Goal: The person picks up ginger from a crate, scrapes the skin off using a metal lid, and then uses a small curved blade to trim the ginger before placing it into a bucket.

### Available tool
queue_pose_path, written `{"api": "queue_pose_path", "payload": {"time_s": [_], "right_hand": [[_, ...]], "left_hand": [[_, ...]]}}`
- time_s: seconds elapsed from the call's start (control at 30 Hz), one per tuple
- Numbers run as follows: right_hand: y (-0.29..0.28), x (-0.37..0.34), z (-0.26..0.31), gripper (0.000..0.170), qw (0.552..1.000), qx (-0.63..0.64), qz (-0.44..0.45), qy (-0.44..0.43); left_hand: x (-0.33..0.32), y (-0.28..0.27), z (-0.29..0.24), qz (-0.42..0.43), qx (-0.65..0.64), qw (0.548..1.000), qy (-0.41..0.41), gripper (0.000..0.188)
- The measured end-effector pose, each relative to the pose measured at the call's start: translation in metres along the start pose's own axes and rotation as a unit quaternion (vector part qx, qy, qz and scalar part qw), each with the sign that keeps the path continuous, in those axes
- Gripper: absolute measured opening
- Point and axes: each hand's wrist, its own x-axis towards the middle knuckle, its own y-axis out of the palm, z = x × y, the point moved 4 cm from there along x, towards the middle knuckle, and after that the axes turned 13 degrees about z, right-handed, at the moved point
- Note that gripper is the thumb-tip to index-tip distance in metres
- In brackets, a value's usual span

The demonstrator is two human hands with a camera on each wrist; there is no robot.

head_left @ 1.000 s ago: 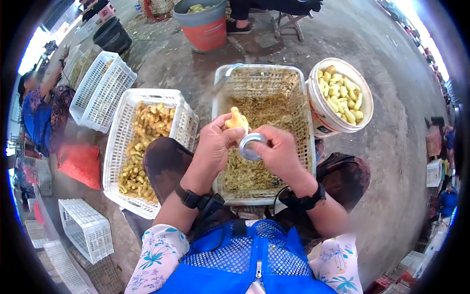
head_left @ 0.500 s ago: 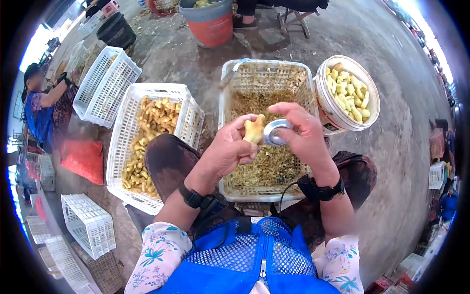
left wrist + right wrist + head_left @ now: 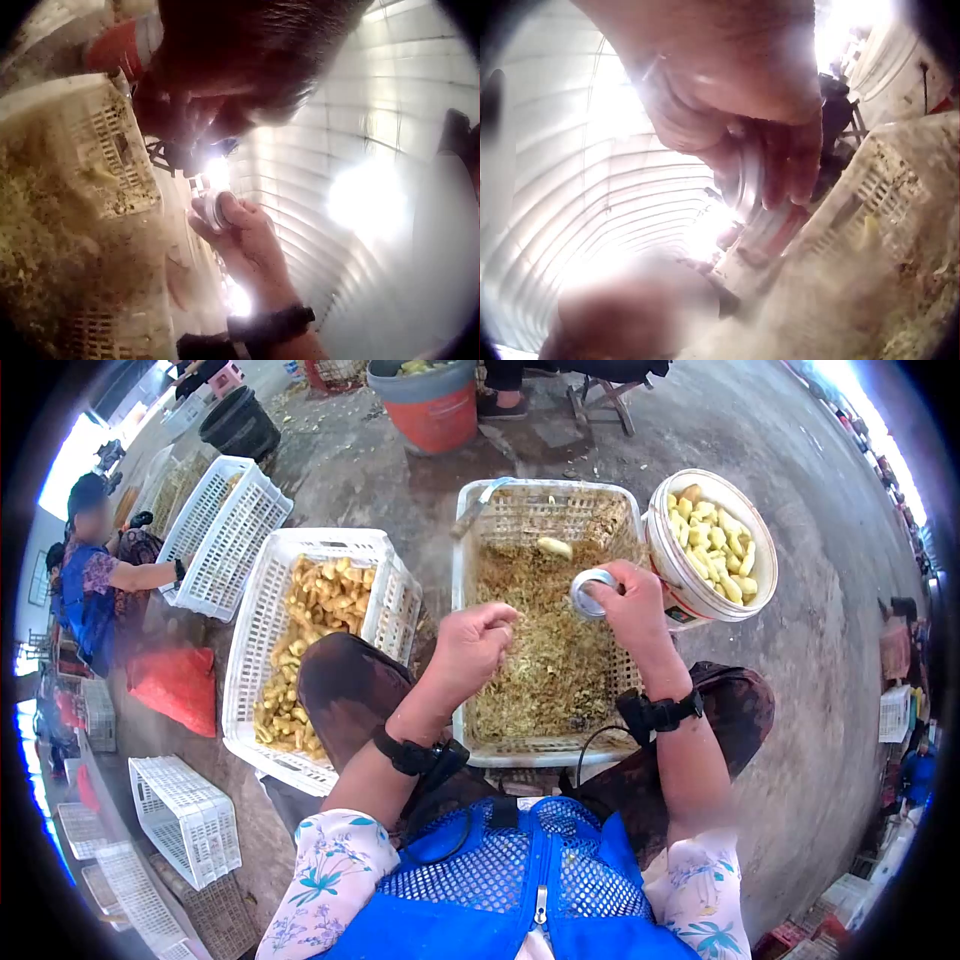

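My left hand (image 3: 475, 648) hovers over the near left of a white crate (image 3: 458, 595), fingers curled, with nothing visible in them. A peeled piece of ginger (image 3: 553, 547) shows over the brown and yellow peelings (image 3: 530, 670) toward the crate's far end, apart from both hands. Over the crate's right side, my right hand (image 3: 635, 610) pinches a round silver metal lid (image 3: 590, 592) between thumb and fingers. That lid (image 3: 220, 210) is also seen edge-on in the left wrist view.
To the left, a white crate (image 3: 245, 620) holds unpeeled ginger (image 3: 325, 600). At right stands a white bucket (image 3: 690, 615) of peeled ginger. A long tool (image 3: 483, 507) lies across the middle crate's far left corner. A person in blue (image 3: 85, 595) works farther left.
The ginger has left my left hand and now appears over the peelings. The hands have separated, the right moving right with the metal lid. My left fingers have curled in.
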Motion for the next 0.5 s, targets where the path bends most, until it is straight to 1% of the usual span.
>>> {"api": "queue_pose_path", "payload": {"time_s": [0.1, 0.13, 0.23, 0.27, 0.33, 0.37, 0.4, 0.47, 0.5], "right_hand": [[-0.037, -0.009, -0.004, 0.01, 0.993, 0.06, -0.09, 0.043], [-0.06, -0.015, 0.006, 0.011, 0.992, 0.07, -0.083, 0.059], [-0.077, -0.029, 0.019, 0.009, 0.965, 0.223, -0.133, 0.024], [-0.079, -0.032, 0.027, 0.01, 0.969, 0.203, -0.137, 0.031], [-0.08, -0.043, 0.036, 0.011, 0.983, 0.105, -0.143, 0.043], [-0.082, -0.049, 0.038, 0.012, 0.987, 0.056, -0.145, 0.049], [-0.085, -0.054, 0.039, 0.016, 0.988, 0.063, -0.13, 0.053], [-0.093, -0.066, 0.034, 0.015, 0.988, 0.048, -0.131, 0.063], [-0.096, -0.071, 0.029, 0.015, 0.988, 0.041, -0.132, 0.07]], "left_hand": [[0.008, -0.018, 0.013, -0.079, 0.129, 0.987, 0.054, 0.022], [0.014, -0.02, 0.018, -0.092, 0.083, 0.992, 0.019, 0.022], [0.052, -0.012, 0.003, -0.079, 0.255, 0.96, 0.086, 0.022], [0.072, -0.007, 0.004, -0.08, 0.268, 0.956, 0.091, 0.023], [0.117, -0.001, 0.029, -0.044, 0.25, 0.967, -0.007, 0.02], [0.14, 0.001, 0.049, -0.027, 0.241, 0.968, -0.057, 0.019], [0.163, 0.0, 0.083, -0.061, 0.274, 0.96, 0.01, 0.014], [0.202, -0.003, 0.132, -0.03, 0.351, 0.934, -0.059, 0.016], [0.22, -0.004, 0.147, -0.013, 0.388, 0.917, -0.093, 0.017]]}}
